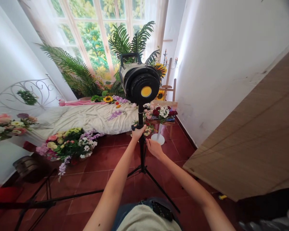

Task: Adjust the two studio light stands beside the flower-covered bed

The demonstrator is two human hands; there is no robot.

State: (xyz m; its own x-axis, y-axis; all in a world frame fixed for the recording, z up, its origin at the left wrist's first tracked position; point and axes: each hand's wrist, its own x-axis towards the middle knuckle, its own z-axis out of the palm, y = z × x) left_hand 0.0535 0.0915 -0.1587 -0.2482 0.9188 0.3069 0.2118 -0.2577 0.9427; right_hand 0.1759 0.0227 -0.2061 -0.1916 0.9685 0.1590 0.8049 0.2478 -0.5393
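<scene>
A black studio light (140,81) with a yellow LED disc sits on top of a black light stand (141,150) whose tripod legs spread over the red tile floor. My left hand (137,132) is wrapped around the stand's pole near a locking knob. My right hand (153,148) touches the pole just below, fingers curled against it from the right side. The lamp faces me.
A white iron bed (91,117) with strewn flowers lies behind the stand. Flower bouquets (68,144) sit on the floor at left, a small flower table (162,115) at right. Another tripod (36,200) lies low left. A wooden door (255,138) stands at right.
</scene>
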